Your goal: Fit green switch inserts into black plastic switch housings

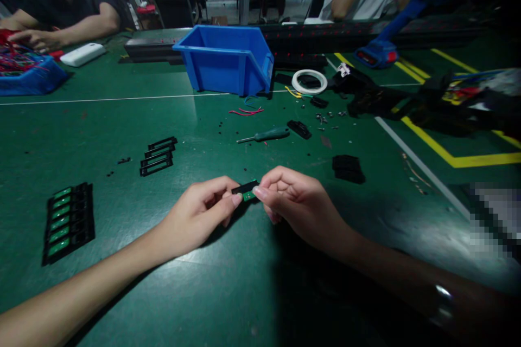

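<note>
Between my two hands is a small black plastic part with a green circuit board [249, 195] against it. My left hand [207, 203] pinches its left end between thumb and fingers. At the right end, the thumb and forefinger of my right hand [291, 195] are closed on it. Fingers hide part of the piece, so how the board is seated cannot be seen. To the left lies a row of black parts with green boards [67, 222] set side by side. Beyond my left hand several black rectangular frames [158, 156] are lined up, and a stack of black pieces [348, 168] lies right of my right hand.
A blue bin [228, 62] stands at the back, with a screwdriver [264, 135], loose screws [323, 118] and a white tape roll [309, 82] nearer. A blue cordless drill [382, 49] is at back right. Other people sit around; a co-worker's hand [36, 40] is by a wire-filled blue tray [32, 82].
</note>
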A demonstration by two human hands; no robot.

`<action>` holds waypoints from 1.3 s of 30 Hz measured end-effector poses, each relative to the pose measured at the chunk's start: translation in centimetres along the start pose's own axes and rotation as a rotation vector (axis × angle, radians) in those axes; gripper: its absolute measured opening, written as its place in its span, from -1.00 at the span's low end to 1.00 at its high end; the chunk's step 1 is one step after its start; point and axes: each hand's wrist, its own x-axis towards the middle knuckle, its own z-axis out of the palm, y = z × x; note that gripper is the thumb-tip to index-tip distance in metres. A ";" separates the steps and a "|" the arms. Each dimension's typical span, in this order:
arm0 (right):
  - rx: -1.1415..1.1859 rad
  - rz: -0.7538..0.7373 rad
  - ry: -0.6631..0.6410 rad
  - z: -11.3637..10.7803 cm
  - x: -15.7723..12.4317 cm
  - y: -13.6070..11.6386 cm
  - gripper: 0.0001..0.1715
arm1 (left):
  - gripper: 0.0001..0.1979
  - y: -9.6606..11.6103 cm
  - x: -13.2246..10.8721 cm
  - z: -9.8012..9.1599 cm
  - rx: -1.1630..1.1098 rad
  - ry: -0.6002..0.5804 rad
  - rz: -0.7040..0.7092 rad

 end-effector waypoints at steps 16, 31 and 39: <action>-0.018 -0.005 0.004 0.1 0.0 -0.1 -0.78 | -0.68 0.0 0.0 -0.1 0.008 0.002 -0.011; -0.017 0.007 -0.069 0.1 -0.1 -0.4 -0.75 | -0.67 0.0 -0.2 -0.3 -0.036 -0.035 -0.018; 0.039 -0.008 -0.121 0.1 -0.3 -0.1 -0.73 | -0.65 0.0 -0.3 -0.5 -0.073 -0.070 -0.014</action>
